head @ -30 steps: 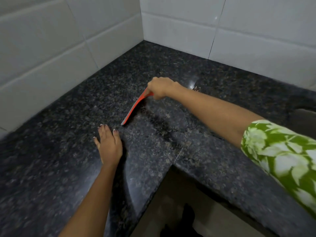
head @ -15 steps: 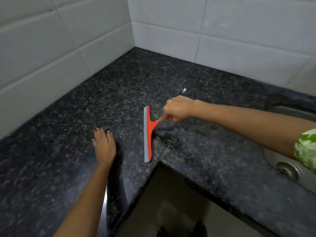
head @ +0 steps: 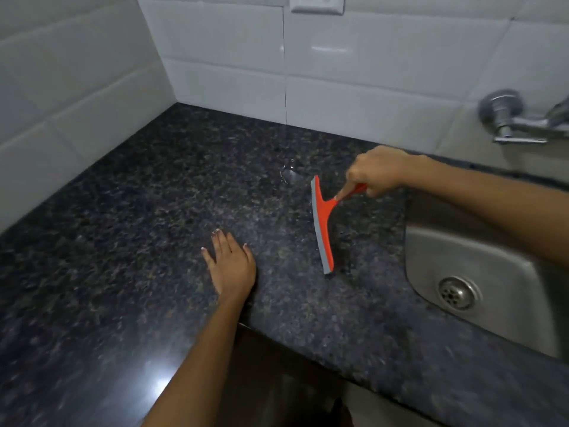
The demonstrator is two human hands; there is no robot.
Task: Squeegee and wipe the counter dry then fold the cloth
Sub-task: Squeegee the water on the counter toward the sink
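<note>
Right hand (head: 377, 174) has its grip closed around the squeegee (head: 321, 224) handle, blade toward the sink (head: 480, 272), while left hand (head: 231, 263) lies flat and empty on the surface (head: 123, 211) for support.

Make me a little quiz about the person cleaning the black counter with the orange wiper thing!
1. True or false: the right hand holds the squeegee by its handle.
2. What is the left hand doing? A) resting flat on the counter B) holding a cloth C) turning the tap
3. Fill in: right of the squeegee is a steel ____.

Key: 1 true; 2 A; 3 sink.
</note>
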